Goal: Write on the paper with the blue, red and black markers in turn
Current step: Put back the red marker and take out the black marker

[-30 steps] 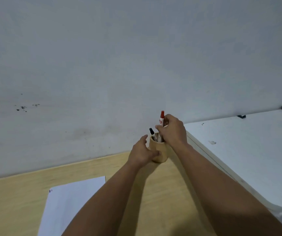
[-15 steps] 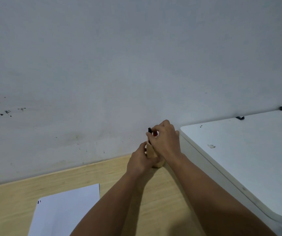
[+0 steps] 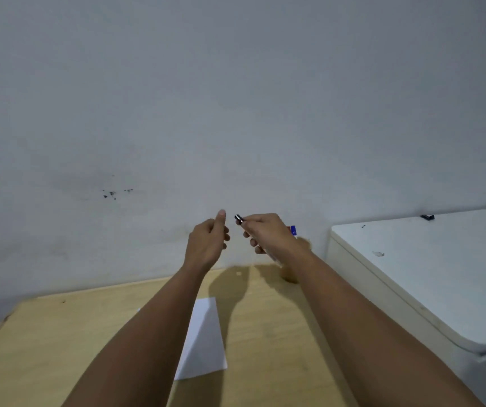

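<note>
Black-capped, a marker (image 3: pixel 239 220) is pinched in the right hand (image 3: pixel 268 233) at frame centre while the left hand (image 3: pixel 208 240), fingers loosely curled and empty, is judged poised for uncapping.

A light wooden bench (image 3: pixel 59 342) runs up to a grey wall (image 3: pixel 235 98) marked with a few dark specks (image 3: pixel 112 193). To the right stands a white cabinet (image 3: pixel 441 268), its flat top carrying two small dark clips (image 3: pixel 427 217) near the wall.
</note>
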`<state>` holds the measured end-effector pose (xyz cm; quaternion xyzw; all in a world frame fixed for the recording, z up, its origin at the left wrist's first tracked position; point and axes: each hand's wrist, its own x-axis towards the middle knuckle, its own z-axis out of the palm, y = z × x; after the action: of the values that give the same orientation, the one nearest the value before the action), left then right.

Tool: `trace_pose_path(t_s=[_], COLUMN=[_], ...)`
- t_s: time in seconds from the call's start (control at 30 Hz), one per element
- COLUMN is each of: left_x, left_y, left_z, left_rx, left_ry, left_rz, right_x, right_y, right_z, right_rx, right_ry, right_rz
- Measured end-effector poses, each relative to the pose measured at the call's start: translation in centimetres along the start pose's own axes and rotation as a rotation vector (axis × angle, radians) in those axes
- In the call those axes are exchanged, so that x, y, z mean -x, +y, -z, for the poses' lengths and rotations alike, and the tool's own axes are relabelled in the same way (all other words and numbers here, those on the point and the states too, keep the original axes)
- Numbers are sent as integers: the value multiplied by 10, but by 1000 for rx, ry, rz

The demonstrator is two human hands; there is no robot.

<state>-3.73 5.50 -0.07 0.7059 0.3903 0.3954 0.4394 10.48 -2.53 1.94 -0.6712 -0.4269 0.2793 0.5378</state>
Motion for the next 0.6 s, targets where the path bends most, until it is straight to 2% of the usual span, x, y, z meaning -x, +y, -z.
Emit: trace_pose_path(t_s=[0.07, 0.2, 0.33, 0.43, 0.53, 0.6], left_x=[7, 15, 16, 14, 11, 15], left_y=[-6, -29, -60, -82, -105, -121], left_z=[33, 92, 145, 170, 193, 210], left_rx=[-74, -136, -240, -277, -270, -409], left_ry=[35, 41, -8, 10, 156, 245], left_rz=[-21, -56, 5, 77, 179, 204], right_x=[13, 28, 40, 42, 36, 30], right_y=[-5, -12, -17, -17, 0, 18], right_z=[-27, -87, -140, -173, -185, -181], right_rx=[-20, -72, 119, 262, 528, 562], right_ry=[-163, -325, -450, -448, -376, -316], right_rz=[10, 7, -11, 73, 301, 320])
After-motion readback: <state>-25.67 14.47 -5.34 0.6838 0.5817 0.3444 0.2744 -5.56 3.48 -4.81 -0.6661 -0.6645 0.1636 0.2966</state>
